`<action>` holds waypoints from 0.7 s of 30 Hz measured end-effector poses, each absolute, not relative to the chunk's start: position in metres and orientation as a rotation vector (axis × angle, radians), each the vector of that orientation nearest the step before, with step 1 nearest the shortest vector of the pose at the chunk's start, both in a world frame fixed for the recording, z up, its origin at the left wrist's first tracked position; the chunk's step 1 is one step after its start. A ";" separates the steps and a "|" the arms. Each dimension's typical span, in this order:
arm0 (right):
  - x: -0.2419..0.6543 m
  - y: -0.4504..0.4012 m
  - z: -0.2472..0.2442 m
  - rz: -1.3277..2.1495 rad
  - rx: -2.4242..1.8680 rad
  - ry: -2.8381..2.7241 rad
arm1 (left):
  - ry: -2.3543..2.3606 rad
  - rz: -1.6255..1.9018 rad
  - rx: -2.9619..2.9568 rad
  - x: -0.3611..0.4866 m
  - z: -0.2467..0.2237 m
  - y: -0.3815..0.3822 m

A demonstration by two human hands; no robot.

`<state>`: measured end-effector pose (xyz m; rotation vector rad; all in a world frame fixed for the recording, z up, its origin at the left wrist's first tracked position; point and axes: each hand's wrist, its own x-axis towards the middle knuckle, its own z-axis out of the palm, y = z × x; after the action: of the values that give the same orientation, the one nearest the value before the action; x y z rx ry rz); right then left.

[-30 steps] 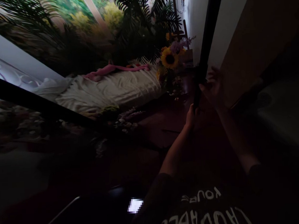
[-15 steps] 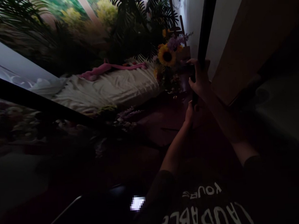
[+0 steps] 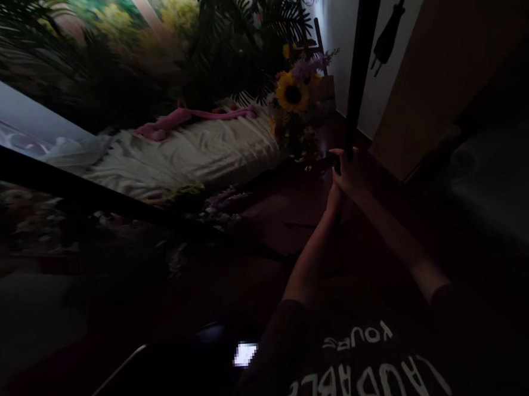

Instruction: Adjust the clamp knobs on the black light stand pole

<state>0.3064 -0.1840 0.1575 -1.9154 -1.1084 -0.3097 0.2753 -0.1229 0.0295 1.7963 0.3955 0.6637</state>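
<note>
Dark floor (image 3: 272,214), sunflower (image 3: 291,93), plug (image 3: 387,39) dangling by pole (image 3: 359,84); left hand (image 3: 333,198), right hand (image 3: 351,173) clasping it

We see a straight black pole (image 3: 363,54). It slants up to our right, its lower end lost in shadow.

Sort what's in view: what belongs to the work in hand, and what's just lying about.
Work in hand:
black pole, gripped by left hand and right hand
perhaps the hanging plug

Just about:
pink soft thing
pale draped cloth
sunflower
purple flowers
</note>
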 end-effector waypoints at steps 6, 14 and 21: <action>0.321 -0.212 0.135 -0.234 -1.810 -1.237 | 0.349 0.647 1.831 0.269 0.038 -0.128; 0.323 -0.270 0.084 0.049 -1.825 -0.858 | 0.440 0.651 1.792 0.269 0.038 -0.132; 0.331 -0.250 0.086 0.337 -1.710 -0.261 | 0.442 0.661 1.780 0.269 0.041 -0.133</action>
<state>0.3312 -0.2501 0.0864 -1.7102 -0.2612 0.3366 0.2686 -0.1329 0.0412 1.7799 0.4419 0.6610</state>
